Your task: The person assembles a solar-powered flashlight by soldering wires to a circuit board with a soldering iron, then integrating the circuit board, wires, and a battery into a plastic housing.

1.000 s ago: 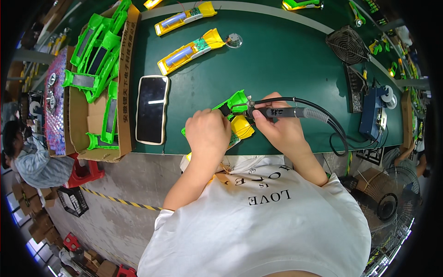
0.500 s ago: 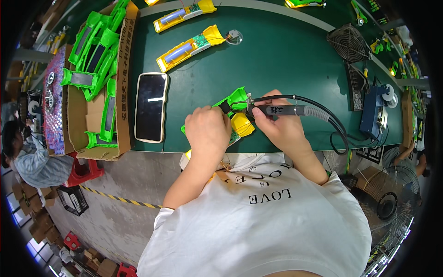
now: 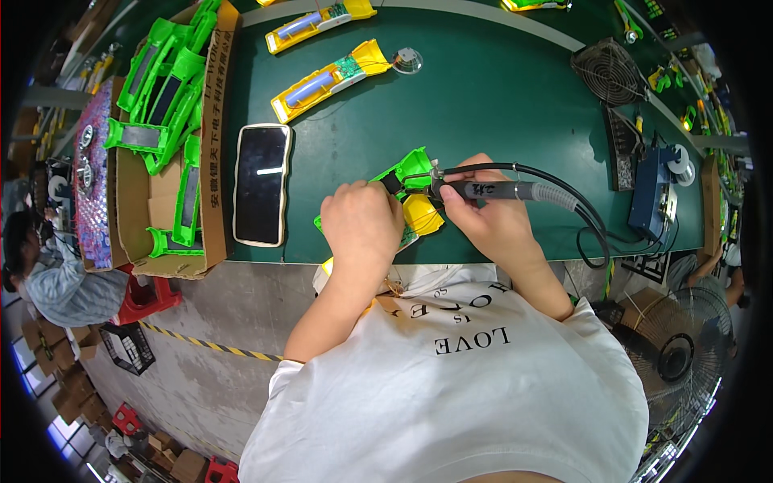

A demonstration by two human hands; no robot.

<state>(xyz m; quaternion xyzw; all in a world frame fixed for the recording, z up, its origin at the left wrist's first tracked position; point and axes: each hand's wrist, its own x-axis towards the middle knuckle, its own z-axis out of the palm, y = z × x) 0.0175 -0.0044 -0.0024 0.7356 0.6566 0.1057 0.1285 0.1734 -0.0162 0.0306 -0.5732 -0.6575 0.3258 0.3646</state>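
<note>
Slightly higher in view than a second ago, everything on the bench (image 3: 499,105) has shifted together, probably by my head's movement; hands and work keep their relative places. At left, a carton (image 3: 214,233) holds loose green shells (image 3: 190,66); beside it lies a dark-screened phone (image 3: 262,185). Next, my left hand (image 3: 362,221) curls over a green shell (image 3: 417,165) near the bench's front edge; its fingertips are hidden, so I cannot tell what they pinch. On my side of that piece, a yellow shell (image 3: 422,216) partly shows. Further right, my right hand (image 3: 491,221) grasps a black corded tool (image 3: 483,191), apparently a soldering iron, its tip directed left. Were that tip hot, a slip could scorch plastic or my nearby left fingers. The green shell's long axis runs diagonally, flared end pointing right and away from me.
</note>
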